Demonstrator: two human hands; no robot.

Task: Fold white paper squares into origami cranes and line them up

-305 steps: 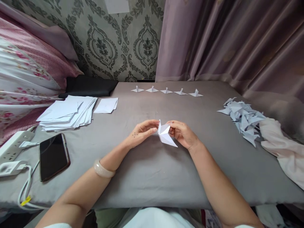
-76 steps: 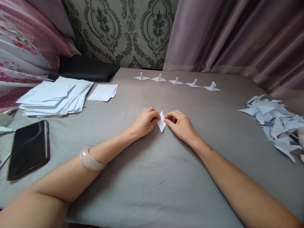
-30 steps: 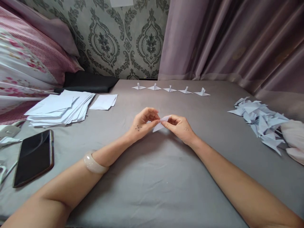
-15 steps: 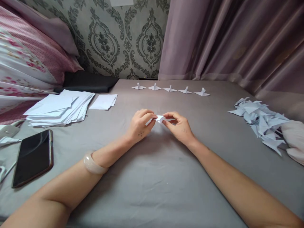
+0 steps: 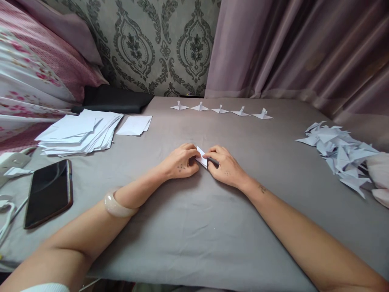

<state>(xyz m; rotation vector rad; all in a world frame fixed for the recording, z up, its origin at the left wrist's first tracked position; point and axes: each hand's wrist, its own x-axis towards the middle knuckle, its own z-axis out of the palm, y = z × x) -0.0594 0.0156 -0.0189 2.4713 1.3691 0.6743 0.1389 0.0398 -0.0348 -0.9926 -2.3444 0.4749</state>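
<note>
A small folded white paper (image 5: 201,158) lies at the middle of the grey cloth, between my hands. My left hand (image 5: 181,161) pinches its left edge with curled fingers. From the other side my right hand (image 5: 225,167) grips the paper, thumb and index finger against its right edge. A dark strip shows between that thumb and finger; whether it is shadow or an object, I cannot tell. Farther back stands a row of several folded paper cranes (image 5: 221,109) with spread wings.
At left are a stack of white paper sheets (image 5: 69,136), a smaller pile of paper (image 5: 134,125), a black phone (image 5: 48,194) and a white cable (image 5: 11,219). On the right lies a heap of folded white paper pieces (image 5: 340,152), against a pale cloth (image 5: 378,174).
The folded paper has turned, now slanting down to the right. My right hand has shifted its fingers onto the paper's edge, and both hands sit slightly lower. The camera view has tilted down a little.
</note>
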